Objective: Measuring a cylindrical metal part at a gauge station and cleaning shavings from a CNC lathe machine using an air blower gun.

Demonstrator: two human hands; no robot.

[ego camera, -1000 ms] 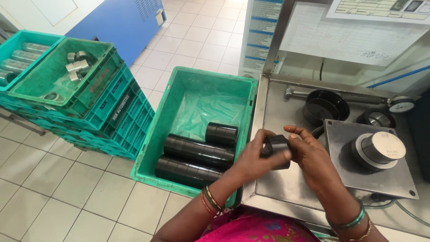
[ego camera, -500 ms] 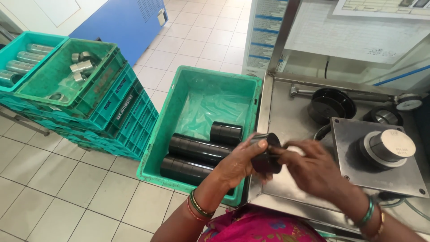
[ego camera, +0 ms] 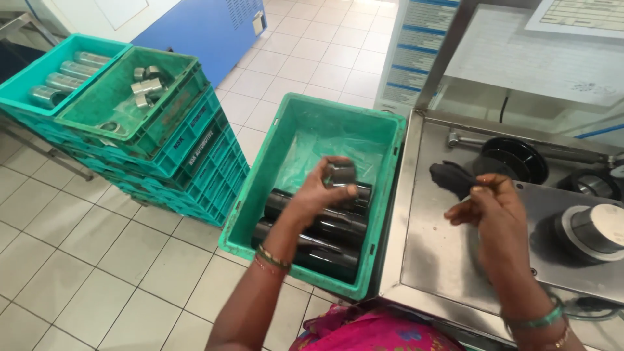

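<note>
My left hand (ego camera: pixel 318 192) holds a short dark metal cylinder (ego camera: pixel 340 173) over the green crate (ego camera: pixel 296 114), just above several black tubes (ego camera: pixel 325 224) lying in the crate's near end. My right hand (ego camera: pixel 491 208) hovers over the steel worktable (ego camera: pixel 429 247), fingers loosely curled with nothing in them. A black cloth (ego camera: pixel 452 177) lies on the table just beyond its fingertips.
A round metal fixture (ego camera: pixel 591 231) sits on a plate at the table's right. A black round part (ego camera: pixel 510 156) lies behind. Stacked teal crates (ego camera: pixel 188 153) on the left hold silver cylinders (ego camera: pixel 62 78) and small metal parts (ego camera: pixel 146 81). A blue cabinet (ego camera: pixel 201 26) stands beyond on the tiled floor.
My left hand has carried the dark cylinder leftwards from the table edge over the green crate. My right hand let go of it and stayed over the table.
</note>
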